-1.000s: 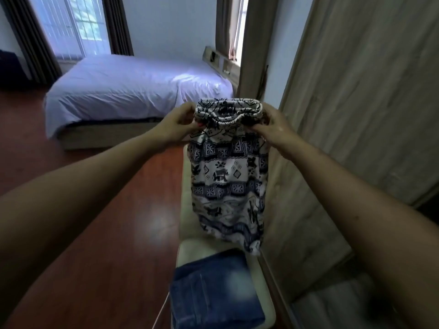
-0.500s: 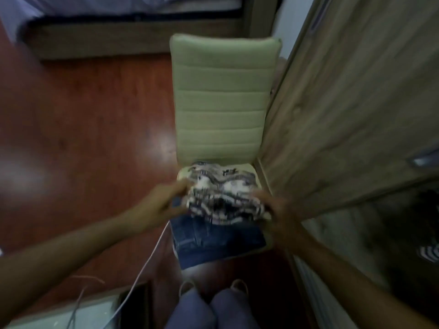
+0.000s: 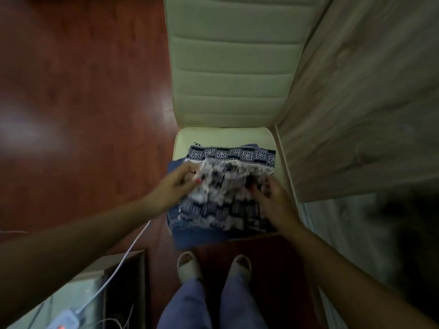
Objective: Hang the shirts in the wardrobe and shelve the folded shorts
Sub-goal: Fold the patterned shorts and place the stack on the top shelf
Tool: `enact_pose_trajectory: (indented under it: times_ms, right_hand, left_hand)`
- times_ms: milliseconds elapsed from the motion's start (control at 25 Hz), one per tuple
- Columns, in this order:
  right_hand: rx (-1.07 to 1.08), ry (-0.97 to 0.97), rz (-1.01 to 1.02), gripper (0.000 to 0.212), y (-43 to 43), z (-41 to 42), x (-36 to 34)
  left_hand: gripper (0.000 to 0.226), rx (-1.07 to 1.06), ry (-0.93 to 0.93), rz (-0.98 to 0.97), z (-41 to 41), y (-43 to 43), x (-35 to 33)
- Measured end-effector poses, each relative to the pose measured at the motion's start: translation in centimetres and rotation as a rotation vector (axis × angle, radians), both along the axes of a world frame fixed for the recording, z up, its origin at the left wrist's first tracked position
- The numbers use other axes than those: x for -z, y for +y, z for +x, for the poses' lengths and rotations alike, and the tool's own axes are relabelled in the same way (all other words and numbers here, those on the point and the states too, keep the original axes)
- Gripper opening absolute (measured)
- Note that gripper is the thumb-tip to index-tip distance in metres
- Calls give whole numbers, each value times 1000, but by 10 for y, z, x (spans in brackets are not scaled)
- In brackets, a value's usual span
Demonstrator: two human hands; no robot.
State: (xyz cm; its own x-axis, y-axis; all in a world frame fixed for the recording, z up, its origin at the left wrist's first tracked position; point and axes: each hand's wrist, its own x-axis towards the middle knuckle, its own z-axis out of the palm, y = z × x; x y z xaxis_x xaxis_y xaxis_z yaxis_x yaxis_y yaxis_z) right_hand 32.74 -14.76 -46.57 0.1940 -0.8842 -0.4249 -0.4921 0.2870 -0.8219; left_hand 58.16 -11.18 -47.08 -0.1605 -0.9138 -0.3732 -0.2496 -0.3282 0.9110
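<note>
Cream chair seat point(image 3: 225, 136) — denim shorts point(image 3: 197, 236) flat on it, patterned shorts point(image 3: 232, 155) atop.

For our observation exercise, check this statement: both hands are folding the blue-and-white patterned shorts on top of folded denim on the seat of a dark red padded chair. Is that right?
One detail is wrong: the padded chair is pale cream, not dark red; the dark red is the wooden floor. The head view shows the left hand and right hand folding the blue-and-white patterned shorts on the folded denim on its seat.

A pale padded chair point(image 3: 228, 67) stands on red-brown wooden floor point(image 3: 83, 91), a white cable point(image 3: 118, 264) trailing nearby.
</note>
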Motion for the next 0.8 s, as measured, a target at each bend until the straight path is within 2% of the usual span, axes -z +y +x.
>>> enact_pose_trajectory:
  times_ms: [120, 200, 280, 360, 440, 520, 560, 640, 680, 760, 800]
  right_hand:
    - [210, -27, 62, 50, -52, 0, 39]
    - [198, 24, 128, 59, -68, -7, 75]
    - [123, 125, 185, 67, -62, -16, 100]
    - [115, 179, 175, 67, -49, -20, 110]
    - [153, 276, 79, 62, -44, -20, 112]
    - [224, 407, 15, 64, -42, -17, 114]
    - [272, 424, 65, 73, -40, -17, 115]
    - [357, 353, 189, 101, -32, -26, 138]
    - [387, 324, 231, 106, -26, -32, 154]
    - [427, 259, 270, 95, -18, -31, 155]
    - [404, 247, 261, 84, -16, -23, 135]
  left_hand:
    - [40, -185, 18, 135, 3, -49, 29]
    - [50, -136, -37, 323, 9, -56, 56]
    - [47, -56, -131, 462, 14, -45, 83]
    - [39, -98, -176, 464, 9, -33, 98]
    - [33, -237, -232, 378, 4, -28, 106]
    - [44, -332, -453, 288, 2, -24, 112]
    - [55, -372, -518, 297, 2, -23, 115]
    - [69, -452, -382, 380, 1, -24, 112]
    - [67, -479, -252, 425, -1, -26, 106]
    - [54, -478, -50, 526, -5, -32, 94]
    - [49, -448, -17, 569, -8, -35, 87]
